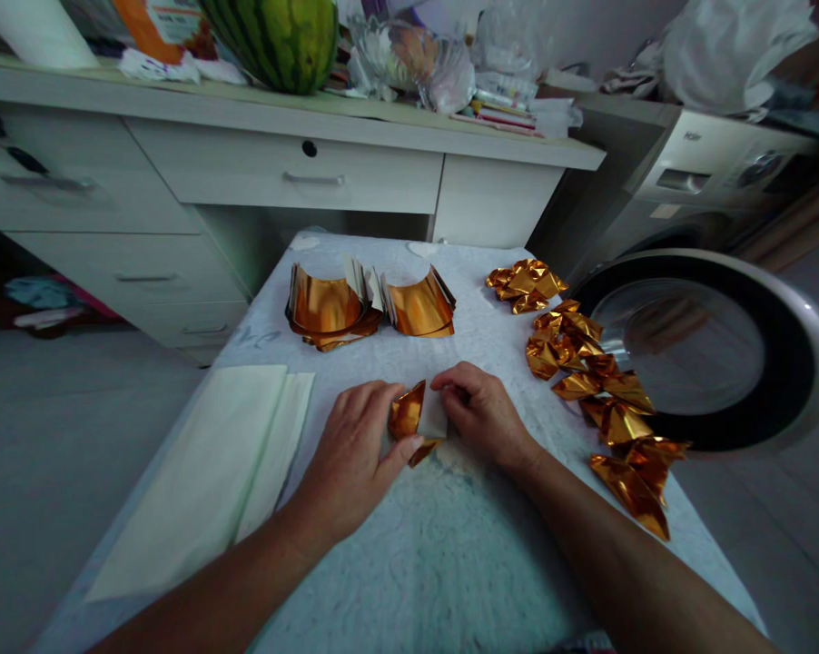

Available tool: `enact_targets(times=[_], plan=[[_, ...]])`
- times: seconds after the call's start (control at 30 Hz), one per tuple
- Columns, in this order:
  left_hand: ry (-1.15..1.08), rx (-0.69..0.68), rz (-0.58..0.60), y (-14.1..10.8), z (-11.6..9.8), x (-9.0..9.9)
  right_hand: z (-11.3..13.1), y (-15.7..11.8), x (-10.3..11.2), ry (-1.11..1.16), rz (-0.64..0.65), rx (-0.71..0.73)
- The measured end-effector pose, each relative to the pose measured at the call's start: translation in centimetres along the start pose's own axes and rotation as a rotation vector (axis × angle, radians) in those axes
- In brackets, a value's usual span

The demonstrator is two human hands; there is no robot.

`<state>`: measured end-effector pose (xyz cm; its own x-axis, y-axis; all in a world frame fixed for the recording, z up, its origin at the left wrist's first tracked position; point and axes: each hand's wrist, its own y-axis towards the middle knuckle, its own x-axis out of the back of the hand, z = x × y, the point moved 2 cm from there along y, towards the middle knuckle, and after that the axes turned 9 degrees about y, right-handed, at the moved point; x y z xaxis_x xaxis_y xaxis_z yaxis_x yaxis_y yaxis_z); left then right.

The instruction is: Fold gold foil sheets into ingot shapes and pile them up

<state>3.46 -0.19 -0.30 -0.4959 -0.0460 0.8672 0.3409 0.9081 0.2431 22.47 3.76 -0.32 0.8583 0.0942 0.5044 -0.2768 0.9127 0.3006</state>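
Note:
A small sheet of gold foil paper [407, 413], partly folded with its white backing showing on the right, is between my hands over the middle of the table. My left hand [355, 445] grips its left side, thumb at the near edge and fingers along the far left. My right hand [481, 409] is closed, fingers curled at the sheet's right edge; its fingertips are partly hidden. Beyond are two curved stacks of gold foil paper, a left stack [324, 304] and a right stack [419, 307]. Several folded gold foil pieces [614, 409] lie along the table's right side.
Pale folded sheets [192, 463] lie on the cloth-covered table [409, 563] at the left. A white desk [375, 173] with a watermelon [280, 41] on it stands behind. At the right, a washing machine's open round door [818, 363] reaches close to the table edge.

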Motion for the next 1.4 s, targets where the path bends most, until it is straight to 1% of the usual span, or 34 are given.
enact_targets(times=[0.07, 0.17, 0.27, 0.33, 0.43, 0.57, 0.67, 0.73, 0.8, 0.87, 0.97, 1.03, 1.1, 1.17, 1.27, 1.4], plan=[[-0.052, 0.048, -0.01, 0.0, 0.1, 0.2, -0.2, 0.1, 0.3, 0.085, -0.037, -0.073], [-0.17, 0.163, -0.02, 0.1, 0.3, 0.3, -0.4, 0.2, 0.7, 0.223, -0.124, -0.191], [-0.326, 0.293, -0.015, 0.1, 0.6, 0.3, -0.4, 0.4, 0.9, 0.388, -0.216, -0.279], [-0.446, 0.354, 0.007, 0.2, 0.8, 0.3, -0.3, 0.4, 0.9, 0.503, -0.259, -0.319], [-0.592, 0.399, 0.026, 0.3, 1.1, 0.2, -0.2, 0.4, 0.8, 0.631, -0.307, -0.355], [-0.645, 0.413, 0.046, 0.5, 1.2, 0.1, -0.2, 0.3, 0.7, 0.679, -0.35, -0.382], [-0.661, 0.428, 0.052, 0.6, 1.0, 0.3, -0.1, 0.3, 0.6, 0.728, -0.33, -0.407], [-0.725, 0.448, 0.057, 0.7, 0.8, 0.5, -0.1, 0.2, 0.5, 0.771, -0.294, -0.409], [-0.778, 0.468, 0.048, 0.9, 0.7, 0.7, -0.1, 0.2, 0.3, 0.782, -0.251, -0.389], [-0.787, 0.492, 0.008, 1.1, 0.7, 1.0, -0.1, 0.2, 0.3, 0.725, -0.187, -0.356], [-0.784, 0.545, -0.077, 1.3, 1.0, 1.3, 0.1, 0.1, 0.3, 0.546, -0.078, -0.26], [-0.797, 0.572, -0.106, 1.4, 1.1, 1.4, 0.3, 0.1, 0.5, 0.395, -0.067, -0.156], [-0.815, 0.577, -0.116, 1.4, 1.2, 1.4, 0.5, 0.1, 0.7, 0.248, -0.104, -0.063], [-0.822, 0.569, -0.114, 1.4, 1.3, 1.5, 0.5, 0.0, 0.8, 0.147, -0.118, -0.012], [-0.746, 0.546, -0.108, 1.5, 1.4, 1.5, 0.8, 0.0, 0.9, 0.089, -0.053, 0.044], [-0.608, 0.508, -0.094, 1.6, 1.7, 1.4, 1.5, 0.1, 1.2, 0.074, 0.037, 0.146]])
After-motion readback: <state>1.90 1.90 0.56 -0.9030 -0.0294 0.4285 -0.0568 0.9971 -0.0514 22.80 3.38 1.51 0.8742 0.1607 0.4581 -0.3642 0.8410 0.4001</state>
